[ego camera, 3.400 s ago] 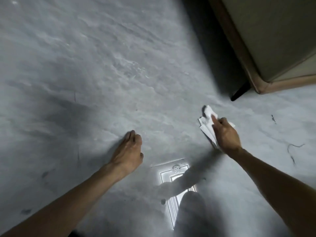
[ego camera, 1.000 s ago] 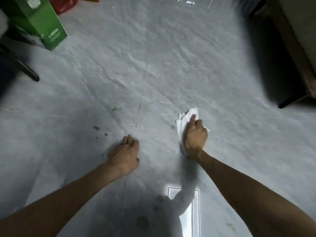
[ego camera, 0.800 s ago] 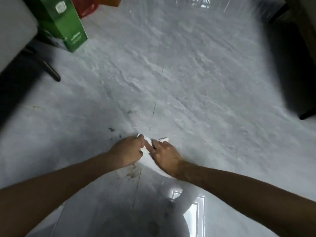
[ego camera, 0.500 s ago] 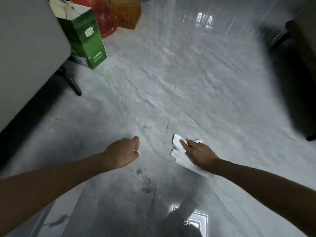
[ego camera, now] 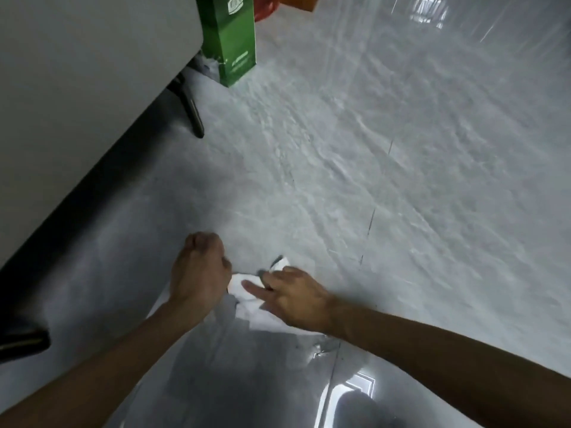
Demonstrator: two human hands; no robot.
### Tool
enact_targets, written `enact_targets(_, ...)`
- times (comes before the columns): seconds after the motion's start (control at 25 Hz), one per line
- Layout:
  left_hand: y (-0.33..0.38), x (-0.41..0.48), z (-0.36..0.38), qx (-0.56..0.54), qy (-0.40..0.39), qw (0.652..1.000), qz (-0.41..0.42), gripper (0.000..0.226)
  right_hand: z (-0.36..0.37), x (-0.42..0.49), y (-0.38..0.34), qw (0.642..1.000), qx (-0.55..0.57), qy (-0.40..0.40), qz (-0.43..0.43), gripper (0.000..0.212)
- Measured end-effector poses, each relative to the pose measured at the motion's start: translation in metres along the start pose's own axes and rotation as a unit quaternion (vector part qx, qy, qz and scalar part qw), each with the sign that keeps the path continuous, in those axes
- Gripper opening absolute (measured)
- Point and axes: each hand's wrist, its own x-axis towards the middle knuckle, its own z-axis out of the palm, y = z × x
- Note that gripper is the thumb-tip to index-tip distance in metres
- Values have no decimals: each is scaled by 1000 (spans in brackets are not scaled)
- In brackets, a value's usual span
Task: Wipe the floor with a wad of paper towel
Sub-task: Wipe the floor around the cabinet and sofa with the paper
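Observation:
A white wad of paper towel lies on the grey marbled floor in the lower middle of the view. My right hand lies on top of it with the fingers stretched out to the left, pressing it down. Most of the wad is hidden under that hand. My left hand is curled into a fist and rests knuckles-down on the floor right beside the wad's left edge. It holds nothing that I can see.
A pale grey piece of furniture on a black slanted leg fills the upper left. A green carton stands behind it. Another dark leg sits at the left edge. Bright light glints off the floor at bottom right.
My right hand has slid the wad leftward across the floor until it lies against my left fist. The view has swung left, bringing the grey furniture and green carton closer.

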Motion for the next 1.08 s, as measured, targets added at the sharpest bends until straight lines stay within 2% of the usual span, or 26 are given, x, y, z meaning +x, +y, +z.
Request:
enact_targets(0.04,-2,3,2,5,0,1000,-3,17,-10,-11,15,997,-13,-40,-64,41)
enact_targets(0.08,-4,4,4,9,-5,1000,-2,18,-19,-16,35,994,-38,-62,-81,38)
enact_targets(0.12,-4,4,6,13,-11,1000,2,20,-32,-16,54,997,-36,-62,-20,34)
enact_targets(0.16,-4,4,8,18,-18,1000,5,23,-42,-12,75,995,1,-25,96,30)
enact_targets(0.2,-6,4,10,25,-27,999,7,25,-46,-6,92,966,44,36,253,29)
enact_targets(0.24,-8,4,11,32,-38,999,8,28,-45,3,98,928,32,62,367,34)
enact_targets(0.28,-10,4,11,37,-49,998,8,31,-38,11,89,902,-6,58,427,39)
enact_targets(0.32,-12,5,11,39,-55,998,10,33,-29,13,72,903,-25,57,424,42)
enact_targets(0.36,-13,5,11,40,-58,997,14,34,-19,7,49,924,-2,66,378,41)
enact_targets(0.44,-13,4,8,49,-66,996,17,36,-4,-37,4,977,34,57,202,34)
enact_targets(0.48,-13,3,8,53,-74,996,16,37,-6,-64,-4,991,11,38,125,34)
enact_targets(0.52,-12,2,8,53,-80,995,16,37,-11,-90,-3,996,-17,23,83,36)
enact_targets(0.56,-11,1,7,47,-80,996,15,36,-16,-112,0,994,-39,25,99,39)
enact_targets(0.6,-10,-2,6,38,-78,996,12,34,-21,-129,-1,984,-46,46,167,40)
enact_targets(0.68,-5,-7,4,25,-62,998,12,27,-15,-143,-23,932,-43,106,344,42)
enact_targets(0.72,-3,-9,3,15,-51,999,13,22,-2,-138,-45,908,-34,110,402,45)
enact_targets(0.76,0,-12,1,1,-44,999,11,19,13,-124,-68,908,-17,117,402,47)
enact_targets(0.8,1,-13,-1,-19,-39,999,4,15,26,-106,-86,933,-5,127,337,48)
enact_targets(0.88,-4,-12,-7,-55,-32,998,-30,8,34,-60,-90,991,4,95,90,45)
enact_targets(0.92,-11,-12,-11,-66,-27,996,-51,9,29,-34,-72,998,7,64,-21,43)
enact_targets(0.96,-19,-11,-14,-72,-20,995,-68,10,22,-6,-50,996,7,41,-74,41)
enact_targets(1.0,-28,-11,-16,-70,-17,994,-82,9,14,23,-26,997,14,37,-68,39)
enact_targets(1.04,-37,-11,-18,-59,-18,994,-89,7,4,51,-3,999,31,40,-3,36)
enact_targets(1.08,-43,-10,-18,-45,-26,995,-88,10,-5,77,20,992,55,50,98,34)
